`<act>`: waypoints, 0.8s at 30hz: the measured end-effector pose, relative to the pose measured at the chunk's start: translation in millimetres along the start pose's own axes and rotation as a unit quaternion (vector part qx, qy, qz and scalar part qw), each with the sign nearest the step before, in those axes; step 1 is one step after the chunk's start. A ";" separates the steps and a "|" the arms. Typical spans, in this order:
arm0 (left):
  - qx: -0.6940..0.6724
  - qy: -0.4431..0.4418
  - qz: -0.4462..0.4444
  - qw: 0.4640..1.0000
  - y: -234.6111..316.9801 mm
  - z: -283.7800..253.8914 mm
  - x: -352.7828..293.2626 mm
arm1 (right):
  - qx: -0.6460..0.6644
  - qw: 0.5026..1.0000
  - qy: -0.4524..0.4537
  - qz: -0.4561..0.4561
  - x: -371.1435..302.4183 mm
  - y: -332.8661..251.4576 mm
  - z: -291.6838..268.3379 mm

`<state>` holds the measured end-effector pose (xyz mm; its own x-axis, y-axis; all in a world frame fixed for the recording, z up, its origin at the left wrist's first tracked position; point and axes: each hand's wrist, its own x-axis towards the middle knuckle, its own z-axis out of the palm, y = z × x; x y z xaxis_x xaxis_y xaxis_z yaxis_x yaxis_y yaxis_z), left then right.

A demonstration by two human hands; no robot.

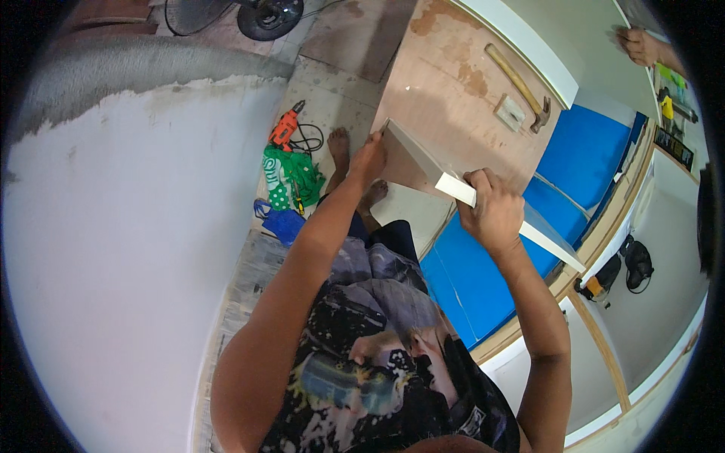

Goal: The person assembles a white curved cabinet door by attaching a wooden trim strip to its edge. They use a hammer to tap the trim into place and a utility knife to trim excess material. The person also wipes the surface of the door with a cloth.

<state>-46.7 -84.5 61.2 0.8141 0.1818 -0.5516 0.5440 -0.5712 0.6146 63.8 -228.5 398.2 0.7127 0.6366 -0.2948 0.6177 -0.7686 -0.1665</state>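
My left hand (368, 160) grips the far left end of a white board (420, 155), with its fingers wrapped round the edge. My right hand (492, 208) is closed over the white piece near its squared corner. Beyond that hand a white strip (555, 248) runs down to the right; I cannot tell whether it is one piece with the board. Both lie over a plywood worktop (445, 90). On the worktop rest a claw hammer (521, 87) with a wooden handle and a small pale block (510, 113).
Another person's hand (642, 47) holds a large white panel (604, 45) at upper right. Blue sheet (483, 279) lies beside the plywood, near a wood-edged cabinet frame (596, 332). An orange drill (285, 128), green bag (291, 177) and fan (268, 16) stand on the floor left.
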 end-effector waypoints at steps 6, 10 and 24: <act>0.027 0.039 0.046 0.998 1.1 -1.1 -5.1 | -0.009 1.000 -0.003 0.005 -2.1 -0.9 1.1; 0.058 0.015 0.014 0.998 7.0 -3.6 -8.3 | -0.008 1.000 -0.006 0.007 -3.5 0.3 2.6; 0.075 0.009 0.000 0.997 -16.7 17.2 -33.9 | -0.016 0.999 -0.027 0.011 -6.2 -3.3 0.2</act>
<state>-86.9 -95.0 60.0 0.8188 0.1949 -0.5400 0.5079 -0.6844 0.5231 57.3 -230.0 400.4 0.7075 0.6151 -0.3480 0.6134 -0.7790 -0.1300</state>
